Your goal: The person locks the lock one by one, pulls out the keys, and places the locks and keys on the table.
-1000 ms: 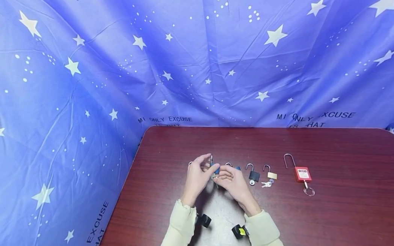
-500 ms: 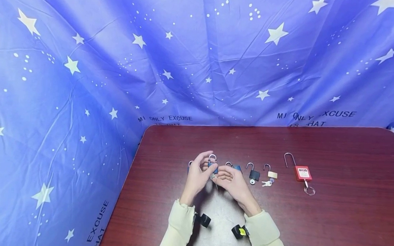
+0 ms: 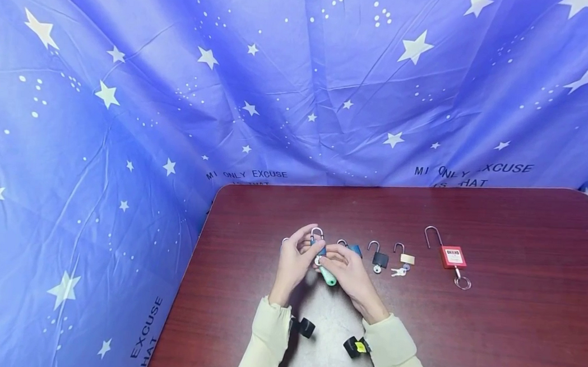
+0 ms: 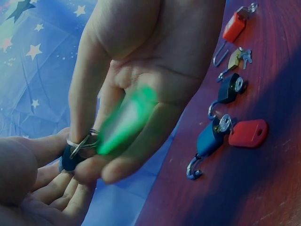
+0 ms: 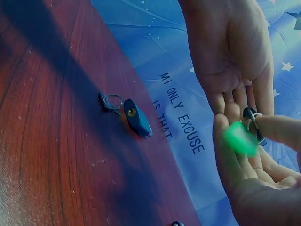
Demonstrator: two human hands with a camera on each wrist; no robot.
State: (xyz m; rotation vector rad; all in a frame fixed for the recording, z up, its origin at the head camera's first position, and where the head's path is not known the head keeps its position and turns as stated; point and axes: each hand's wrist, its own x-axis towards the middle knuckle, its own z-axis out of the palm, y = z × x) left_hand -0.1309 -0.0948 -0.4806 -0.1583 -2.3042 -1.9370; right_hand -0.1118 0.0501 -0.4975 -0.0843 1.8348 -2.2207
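A small blue padlock (image 3: 318,248), its silver shackle pointing up, is held by my left hand (image 3: 291,267) between thumb and fingers. At its lower end, my right hand (image 3: 353,274) pinches the key (image 3: 318,260) with thumb and forefinger. From the key's ring a green key tag (image 3: 327,276) hangs under the right hand; it is blurred in both wrist views. Fingers hide much of the padlock and the keyhole. Whether the shackle is locked, I cannot tell.
Right of the hands lie a blue padlock (image 3: 354,250) with a red tag (image 4: 248,133), a black padlock (image 3: 380,260), a brass padlock (image 3: 407,259) with keys and a red padlock (image 3: 453,256), shackles open. Another blue padlock (image 5: 136,117) lies left, beside a key ring (image 5: 113,101).
The held padlock has turned so its shackle shows as a full loop. The green tag has swung into view below the right hand. Both hands stay in nearly the same place.
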